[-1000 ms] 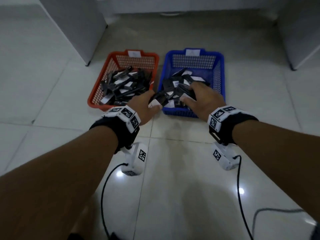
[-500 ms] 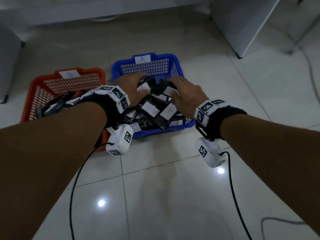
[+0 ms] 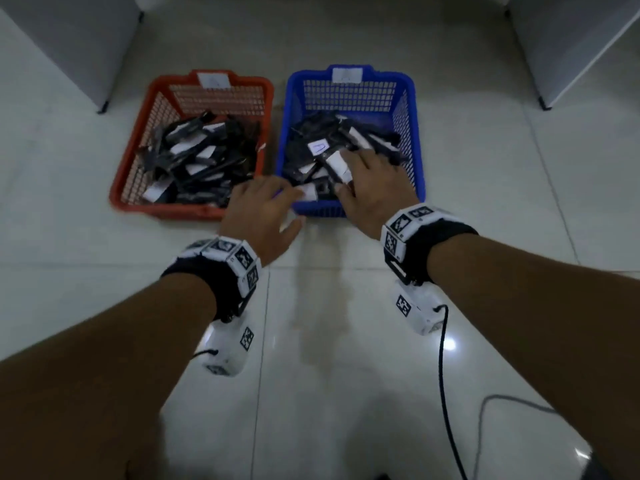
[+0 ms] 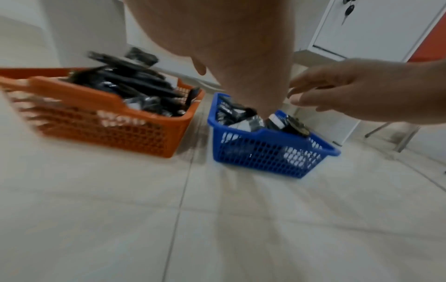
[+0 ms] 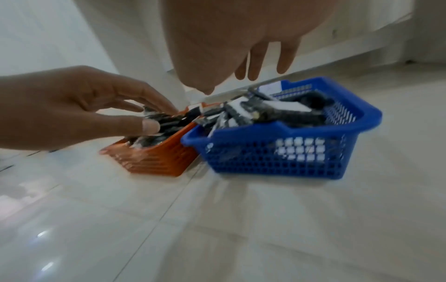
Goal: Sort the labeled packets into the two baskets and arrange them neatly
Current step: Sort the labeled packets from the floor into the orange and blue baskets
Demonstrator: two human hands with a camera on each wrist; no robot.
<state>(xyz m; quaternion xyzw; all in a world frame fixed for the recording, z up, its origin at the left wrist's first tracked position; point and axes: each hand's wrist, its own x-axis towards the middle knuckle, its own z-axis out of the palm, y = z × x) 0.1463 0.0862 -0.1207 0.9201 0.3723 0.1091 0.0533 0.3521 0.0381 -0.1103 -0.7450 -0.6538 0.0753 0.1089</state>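
1. Glossy pale tile floor (image 3: 329, 393), light glare spots; grey cabinet (image 3: 69, 39) far left, another (image 3: 568, 39) far right.
2. Orange basket (image 3: 138, 161) on floor, heaped with black labeled packets (image 3: 197, 157).
3. Left hand (image 3: 259, 216) over the gap at the baskets' near edges, fingers spread, holding nothing.
4. Blue basket (image 3: 415, 140) just beside the orange one, also holding packets.
5. Right hand (image 3: 374, 185) above the blue basket's near end, fingers loose, holding nothing.

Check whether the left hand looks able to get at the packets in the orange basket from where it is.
Probably yes. The left hand hangs open by the near rims, between the orange basket and blue basket. The orange basket's packets lie uncovered in an open top, and the right hand is over the blue one.
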